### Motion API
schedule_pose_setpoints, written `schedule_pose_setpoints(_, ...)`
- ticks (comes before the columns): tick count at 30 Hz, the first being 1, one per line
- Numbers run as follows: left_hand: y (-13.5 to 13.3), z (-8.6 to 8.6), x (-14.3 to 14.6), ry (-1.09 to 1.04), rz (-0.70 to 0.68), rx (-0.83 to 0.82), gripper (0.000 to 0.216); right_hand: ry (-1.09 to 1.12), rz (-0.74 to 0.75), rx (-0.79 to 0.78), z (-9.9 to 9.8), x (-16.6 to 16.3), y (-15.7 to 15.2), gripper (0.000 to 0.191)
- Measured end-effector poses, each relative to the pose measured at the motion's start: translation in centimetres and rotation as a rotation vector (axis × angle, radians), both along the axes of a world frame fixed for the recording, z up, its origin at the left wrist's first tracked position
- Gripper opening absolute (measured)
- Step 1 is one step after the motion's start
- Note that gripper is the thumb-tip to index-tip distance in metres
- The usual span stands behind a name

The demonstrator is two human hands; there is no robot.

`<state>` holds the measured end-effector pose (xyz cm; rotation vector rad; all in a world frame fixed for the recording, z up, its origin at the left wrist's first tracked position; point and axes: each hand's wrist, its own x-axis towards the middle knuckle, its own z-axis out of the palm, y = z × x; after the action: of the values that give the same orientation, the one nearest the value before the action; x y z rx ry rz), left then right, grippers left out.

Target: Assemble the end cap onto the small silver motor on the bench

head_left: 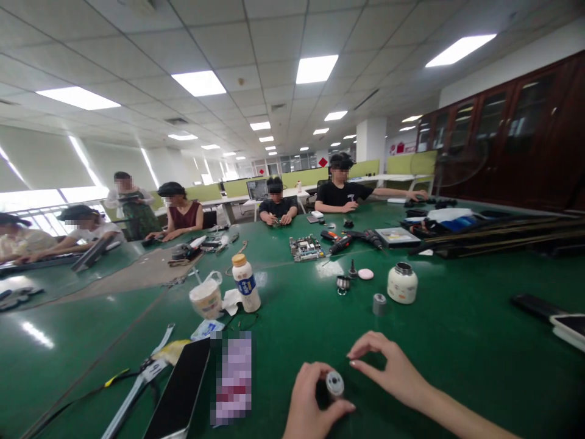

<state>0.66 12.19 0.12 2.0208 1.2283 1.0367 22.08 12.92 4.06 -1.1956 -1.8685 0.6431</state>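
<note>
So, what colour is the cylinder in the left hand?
The cylinder is silvery grey; see head view.

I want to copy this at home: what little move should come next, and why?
Maybe bring the right hand to the small metal cylinder: the left hand holds it, round end up, and the right hand hovers close by, not touching.

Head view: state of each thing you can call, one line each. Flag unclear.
Left grip: closed around metal cylinder
Metal cylinder: held, end face visible
Right grip: open, thumb and forefinger apart
Grey cylinder: standing on table
Cream jar: upright, lid off
Bottle: upright, orange cap on
Circuit board: lying flat
Ceiling light: lit
Cabinet doors: shut
Monitor: on or off unclear
</note>
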Motion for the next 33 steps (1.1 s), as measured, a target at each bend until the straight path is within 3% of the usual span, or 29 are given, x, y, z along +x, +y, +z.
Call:
schedule_pose_setpoints(3,0.1,-0.2,-0.1,-0.009,-0.003,0.009,0.038,0.007,0.060,0.002,2.3,-2.0,-0.7,0.004)
schedule_pose_setpoints(6,0.2,-0.5,-0.1,-0.022,-0.025,0.012,0.037,-0.037,0.113,0.001,2.8,-3.4,-1.2,0.007)
schedule_pose_setpoints(14,0.0,-0.6,0.1,-0.018,-0.020,0.016,0.036,-0.030,0.062,0.016,0.7,-3.9,-0.8,0.010)
schedule_pose_setpoints(18,0.0,-0.5,0.0,-0.080,0.002,0.041,0.057,0.023,-0.065,0.049,-0.9,-3.3,-1.0,0.020)
schedule_pose_setpoints(20,0.1,-0.3,-0.2,-0.120,-0.014,0.090,0.061,0.042,-0.031,0.000,-1.9,-2.9,-1.1,0.027)
schedule_pose_setpoints(25,-0.3,0.6,-0.9,-0.153,-0.085,0.174,0.018,-0.182,0.177,-0.057,-2.8,-3.1,-1.7,0.030)
schedule_pose_setpoints(30,-0.4,1.1,-0.8,-0.115,-0.031,0.173,0.015,-0.254,0.179,-0.082,-1.8,-4.1,-2.2,0.016)
schedule_pose_setpoints(33,-0.1,1.3,-1.0,-0.116,0.014,0.198,0.018,-0.257,0.187,-0.102,-1.8,-4.2,-2.2,0.017)
